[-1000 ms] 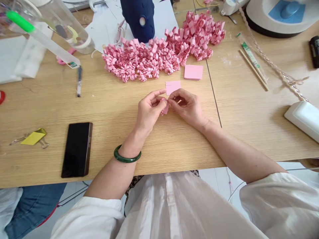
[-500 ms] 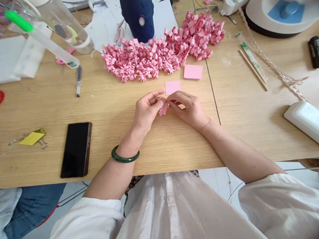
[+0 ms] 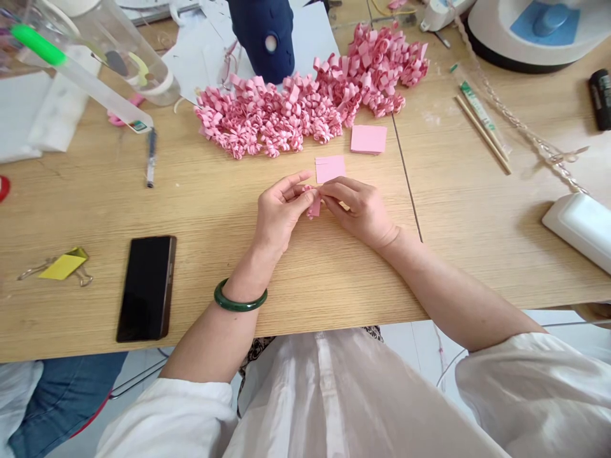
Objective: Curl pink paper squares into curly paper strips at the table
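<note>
Between my two hands is a small piece of pink paper (image 3: 315,207), with curled strips along its left side. My left hand (image 3: 281,207) pinches it between thumb and fingers, the index finger stretched out above. Thumb and fingertips of my right hand (image 3: 360,207) close on the paper's upper edge; what exactly they grip there is partly hidden. Just beyond my fingertips lies a flat pink paper card (image 3: 330,168) with slits cut in its left side. Behind it to the right rests a small stack of pink cards (image 3: 368,138).
A long heap of curled pink paper pieces (image 3: 286,114) stretches across the back, before a dark blue cup (image 3: 265,38). On the left lie a phone (image 3: 146,287), a yellow binder clip (image 3: 67,263) and a pen (image 3: 151,159). Wooden sticks (image 3: 483,135) and a white power strip (image 3: 580,229) are right.
My hands stay in nearly the same place. The fingers of my right hand have shifted slightly at the paper's top edge, and a little less of the pink paper shows below them.
</note>
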